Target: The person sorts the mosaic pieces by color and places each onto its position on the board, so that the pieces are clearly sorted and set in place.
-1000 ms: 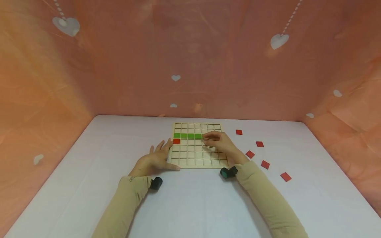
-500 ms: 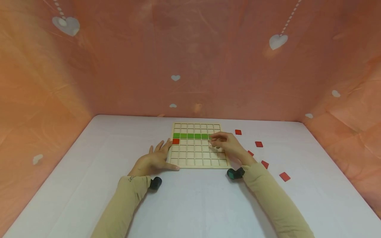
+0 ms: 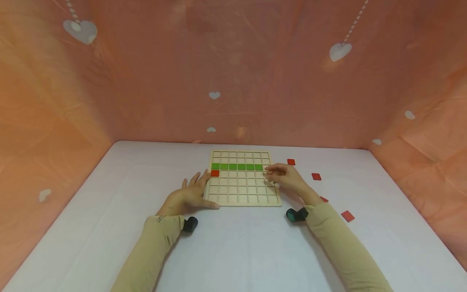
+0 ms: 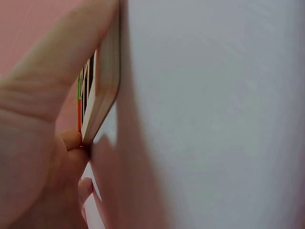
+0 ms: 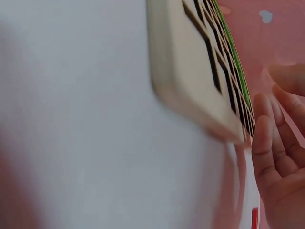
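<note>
A pale wooden grid board (image 3: 237,198) lies flat on the white table, divided into rows of square cells. Across its third row from the back runs a line of green square tiles (image 3: 232,166). One red tile (image 3: 215,173) fills the leftmost cell just below. My left hand (image 3: 190,196) rests at the board's left side, fingers spread along the edge and thumb by the near left corner. My right hand (image 3: 288,178) hovers over the right end of the green row, fingers loosely bent. In the right wrist view its fingers (image 5: 263,138) stand apart from the thumb, nothing visible between them.
Several loose red tiles (image 3: 316,177) are scattered on the white table (image 3: 233,247) right of the board, one partly behind the right forearm. An orange-pink cloth wall (image 3: 233,81) with white hearts rises behind the table and at both sides.
My right hand has moved right along the green row, toward the board's right edge, and more green tiles show behind it. Its forearm now covers a loose red tile. The left hand stays in place.
</note>
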Demonstrator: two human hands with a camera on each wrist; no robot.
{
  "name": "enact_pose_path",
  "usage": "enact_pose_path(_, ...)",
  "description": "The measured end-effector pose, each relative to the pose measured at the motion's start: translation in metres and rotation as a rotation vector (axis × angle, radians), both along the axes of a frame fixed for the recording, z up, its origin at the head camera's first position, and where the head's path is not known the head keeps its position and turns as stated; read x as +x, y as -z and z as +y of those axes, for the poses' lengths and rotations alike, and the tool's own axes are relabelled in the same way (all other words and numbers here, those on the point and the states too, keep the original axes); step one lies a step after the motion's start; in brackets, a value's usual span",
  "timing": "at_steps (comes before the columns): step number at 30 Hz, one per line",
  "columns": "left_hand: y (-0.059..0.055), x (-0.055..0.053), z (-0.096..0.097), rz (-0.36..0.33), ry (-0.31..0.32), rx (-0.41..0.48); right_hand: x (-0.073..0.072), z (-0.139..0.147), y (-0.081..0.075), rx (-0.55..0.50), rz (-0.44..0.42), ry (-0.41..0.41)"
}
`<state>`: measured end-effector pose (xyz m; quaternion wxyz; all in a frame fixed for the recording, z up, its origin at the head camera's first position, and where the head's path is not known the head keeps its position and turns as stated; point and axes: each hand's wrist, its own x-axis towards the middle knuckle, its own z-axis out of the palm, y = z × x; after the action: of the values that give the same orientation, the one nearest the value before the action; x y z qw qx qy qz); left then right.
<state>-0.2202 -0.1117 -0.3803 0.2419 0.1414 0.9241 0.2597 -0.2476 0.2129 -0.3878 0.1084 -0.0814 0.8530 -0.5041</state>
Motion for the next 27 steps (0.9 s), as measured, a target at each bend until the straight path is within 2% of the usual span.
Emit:
enact_pose_path(10,0.001,0.000,-0.001,-0.001,0.003,-0.006,0.004,0.012,-0.001,0.056,0.011,0.037)
enact_pose_path(20,0.002,-0.001,0.000,0.006,0.011,-0.021,0.005,0.023,0.001,0.035,0.014,0.051)
enact_pose_path(27,-0.001,0.000,0.000,0.001,0.006,-0.023,0.007,0.030,0.001,0.081,-0.001,0.065)
